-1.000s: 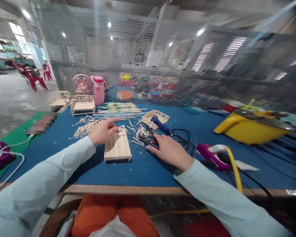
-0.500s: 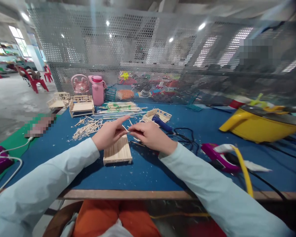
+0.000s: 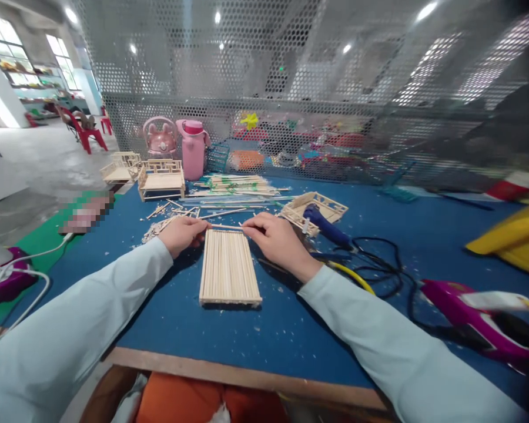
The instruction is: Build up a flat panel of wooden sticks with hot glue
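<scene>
A thin wooden stick runs crosswise at the far edge of a flat panel of sticks laid side by side. My left hand pinches its left end, and my right hand pinches the right end between thumb and fingers. Whether the stick touches the panel I cannot tell. Just beyond my right hand, a blue glue gun rests against a small stick frame with railings. Broken stick bits lie beyond my left hand.
Two small stick-built benches stand at the back left beside a pink bottle. Bundled sticks lie behind the hands. Black cable and a purple power strip are on the right. A perforated metal screen rises behind.
My hands have moved apart, and the stick now spans between them at the panel's far edge. The view has turned right, so the yellow pan sits further toward the edge.
</scene>
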Available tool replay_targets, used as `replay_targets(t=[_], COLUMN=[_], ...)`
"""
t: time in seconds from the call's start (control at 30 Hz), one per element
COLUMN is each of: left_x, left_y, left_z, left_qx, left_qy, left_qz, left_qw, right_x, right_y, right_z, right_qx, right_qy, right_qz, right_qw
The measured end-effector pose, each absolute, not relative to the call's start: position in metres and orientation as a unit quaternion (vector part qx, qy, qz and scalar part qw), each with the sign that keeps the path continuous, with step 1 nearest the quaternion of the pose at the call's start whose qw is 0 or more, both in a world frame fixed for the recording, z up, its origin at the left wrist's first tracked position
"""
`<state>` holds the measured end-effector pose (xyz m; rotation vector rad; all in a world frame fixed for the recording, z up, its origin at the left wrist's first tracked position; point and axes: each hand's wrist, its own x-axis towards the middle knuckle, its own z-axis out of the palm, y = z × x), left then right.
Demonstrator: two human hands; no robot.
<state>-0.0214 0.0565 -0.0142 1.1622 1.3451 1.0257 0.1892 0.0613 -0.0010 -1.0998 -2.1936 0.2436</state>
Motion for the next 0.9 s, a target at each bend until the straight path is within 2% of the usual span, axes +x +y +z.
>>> replay_targets(t=[0.3, 0.67, 0.9], left_x=[-0.016, -0.012, -0.015], left_y=[0.053, 0.054, 0.056], left_z=[-0.011, -0.012, -0.016], left_qx=[0.451, 0.521, 0.54], left_qy=[0.548, 0.597, 0.599], left_qz=[0.44, 0.418, 0.407], left_qw=[0.55, 0.444, 0.428], right_x=[0.182, 0.18, 0.189], right_y=[0.061, 0.066, 0.072], right_z=[-0.003, -0.009, -0.014], right_qx=[-0.435, -0.49, -0.521], right_qy=[-0.841, -0.78, -0.724], right_qz=[0.105, 0.209, 0.279], right_qw=[0.305, 0.329, 0.357])
